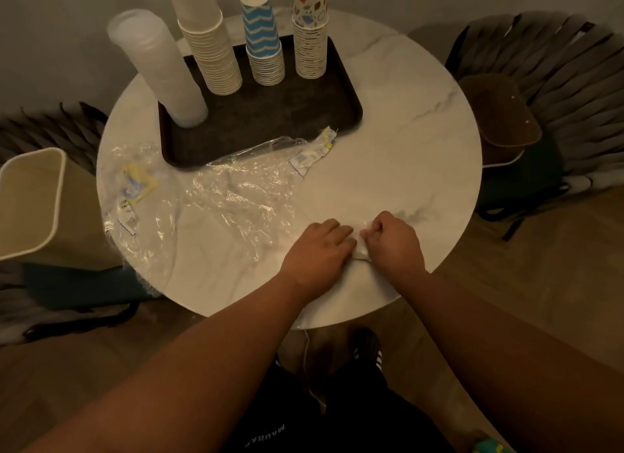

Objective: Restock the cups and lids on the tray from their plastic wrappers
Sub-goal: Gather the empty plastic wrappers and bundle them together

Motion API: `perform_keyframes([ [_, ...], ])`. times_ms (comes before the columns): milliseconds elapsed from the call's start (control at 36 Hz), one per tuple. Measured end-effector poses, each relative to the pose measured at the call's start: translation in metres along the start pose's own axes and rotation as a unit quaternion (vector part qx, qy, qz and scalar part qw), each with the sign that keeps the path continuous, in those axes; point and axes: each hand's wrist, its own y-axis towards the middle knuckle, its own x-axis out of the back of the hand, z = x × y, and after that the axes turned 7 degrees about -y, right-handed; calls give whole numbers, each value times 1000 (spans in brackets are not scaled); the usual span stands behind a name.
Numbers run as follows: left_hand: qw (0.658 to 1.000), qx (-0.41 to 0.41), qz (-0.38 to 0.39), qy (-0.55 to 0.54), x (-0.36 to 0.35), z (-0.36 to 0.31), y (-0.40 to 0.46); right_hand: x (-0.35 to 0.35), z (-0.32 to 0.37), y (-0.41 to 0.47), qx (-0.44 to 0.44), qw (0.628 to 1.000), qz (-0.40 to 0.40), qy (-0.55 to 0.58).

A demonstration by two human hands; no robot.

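Nearest the camera, both hands meet at the front edge of the round tabletop (388, 168), a smooth white slab with faint grey marble veins. The left hand (319, 250) lies palm down with fingers fairly straight, pressing on a thin, pale piece of wrapper (360, 250) that shows between the two hands. The right hand (393, 241) is curled into a loose fist, pinching that same piece.

Just beyond the hands, a crinkled sheet of clear plastic wrap (233, 195) spreads flat and glossy over the middle and left of the tabletop. It carries small printed labels: a yellow and blue one (136, 184) near the left edge and a white one (314, 155) close to the tray.

Farther back sits a dark, rectangular tray (304, 114) with rounded corners and a matte surface. Four upright stacks stand on it: a frosted, translucent stack of lids (162, 67) at the left, then ribbed cream paper cups (212, 54), cups with blue zigzag print (263, 43), and cups with small cartoon prints (310, 37).

A cream plastic bin (30, 202) stands on the left, and a chair with a woven back (540, 91) on the right.
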Motion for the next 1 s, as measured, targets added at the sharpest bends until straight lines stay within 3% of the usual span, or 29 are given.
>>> perform_keyframes([
  [83, 996, -2, 83, 40, 0, -2, -2, 1, -4, 1, -10, 1000, -6, 15],
  [222, 993, 31, 110, 30, 6, -3, 14, 10, -11, -1, -66, 997, -27, 20],
  [306, 986, 128, 109, -2, 20, -4, 29, 24, -13, -10, -91, 996, 1, -18],
  [361, 981, 184, 40, -43, 25, -3, 37, 26, -7, -14, -103, 989, 26, 105],
  [444, 981, 180, -40, -63, 30, -9, 47, 24, 14, -12, -131, 917, 69, 371],
  [611, 981, 127, -56, -136, 50, -14, 52, 38, 41, 13, -115, 881, 52, 456],
  [694, 947, 200, -100, -228, 70, -9, 53, 46, 45, 23, -120, 873, 74, 467],
  [778, 895, 320, -114, -289, 89, -2, 57, 56, 58, 29, -103, 841, 150, 509],
  [833, 834, 393, -125, -367, 102, 2, 57, 58, 71, 33, -90, 826, 192, 522],
  [917, 715, 451, -178, -504, 120, 6, 51, 60, 95, 36, -53, 828, 224, 511],
  [944, 700, 462, -195, -509, 126, 10, 47, 60, 104, 38, -38, 831, 232, 505],
  [1000, 710, 480, -213, -469, 139, 20, 37, 60, 124, 39, -10, 835, 256, 488],
])
